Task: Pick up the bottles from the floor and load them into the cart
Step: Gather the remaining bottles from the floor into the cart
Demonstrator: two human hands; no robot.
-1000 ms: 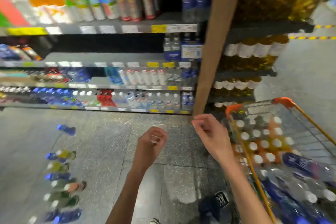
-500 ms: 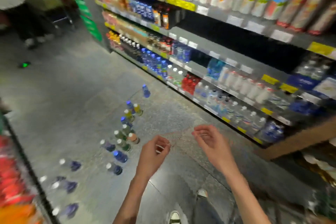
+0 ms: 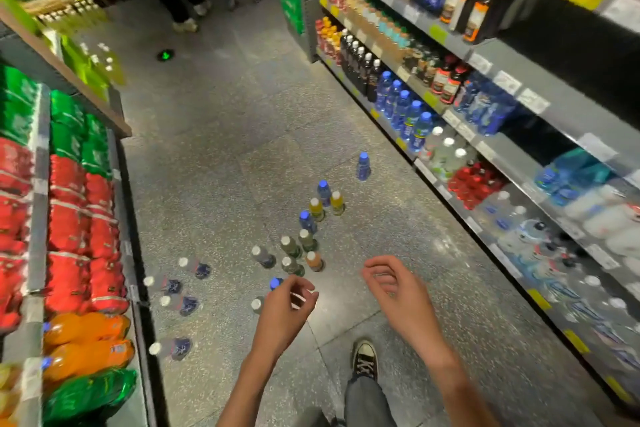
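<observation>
Plastic bottles [image 3: 313,218] stand upright, caps up, clustered mid-aisle on speckled grey stone floor [image 3: 214,156], more scattered near left. Left hand [image 3: 285,310] and right hand [image 3: 398,291] hover above, fingers loosely curled, holding nothing.

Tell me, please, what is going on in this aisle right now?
A person stands in a shop aisle with both hands out in front, holding nothing: the left hand and right hand hang loosely curled above the floor. A cluster of bottles stands upright ahead, blue-capped, yellow and white-capped ones among them, and none has been picked up yet. Stocked drink shelves line both sides. No cart for loading is in view.
</observation>
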